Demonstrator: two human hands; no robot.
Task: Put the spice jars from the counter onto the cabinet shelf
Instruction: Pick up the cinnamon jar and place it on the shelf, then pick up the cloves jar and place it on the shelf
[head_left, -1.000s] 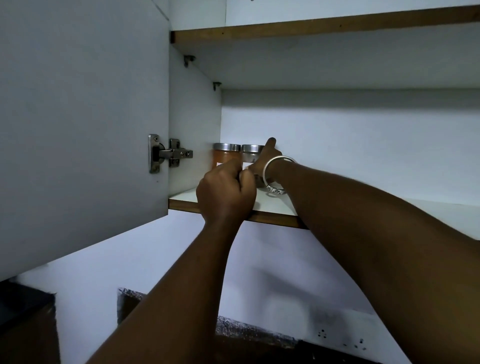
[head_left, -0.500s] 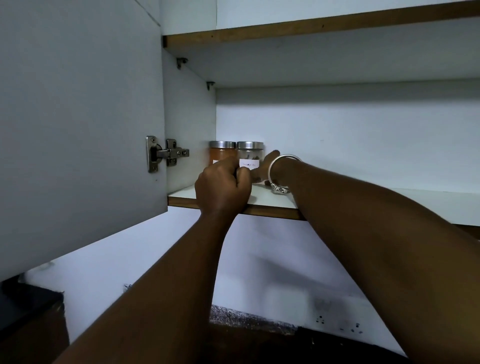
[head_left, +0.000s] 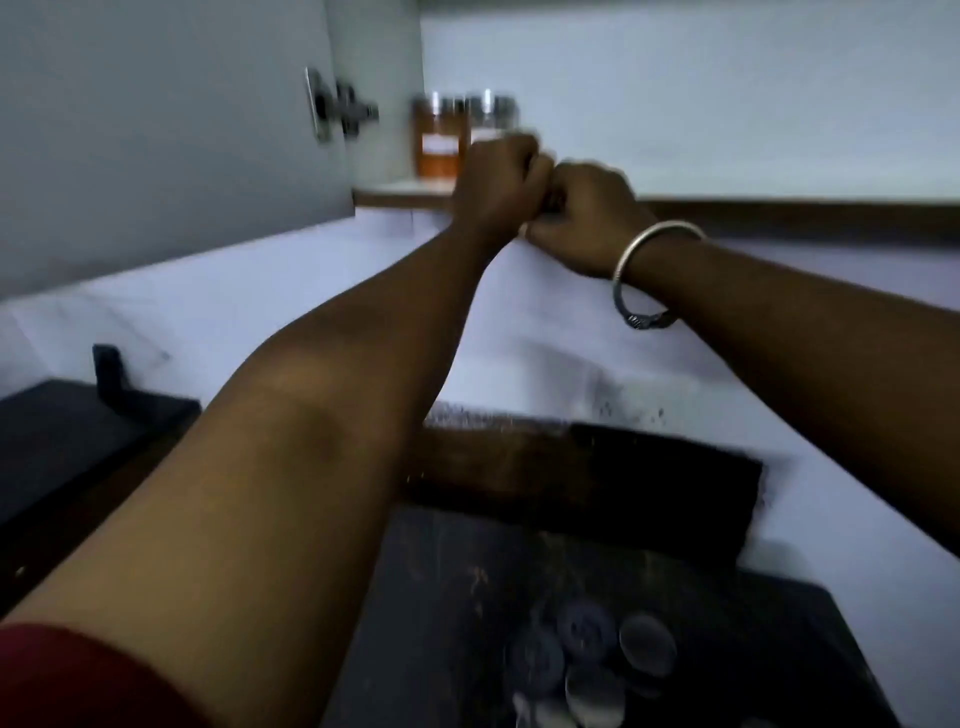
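Left hand (head_left: 497, 179), right hand (head_left: 584, 218): curled fists, knuckles touching, nothing seen held. Orange jar (head_left: 438, 148), clear jar (head_left: 492, 115): metal-lidded cylinders on shelf (head_left: 395, 188).

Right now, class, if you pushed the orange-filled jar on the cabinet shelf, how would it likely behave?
The orange-filled jar stands upright, so it should slide, not roll. Its clear wall suggests glass: rigid, perhaps breakable. Nearly full, it is probably heavy for its size.
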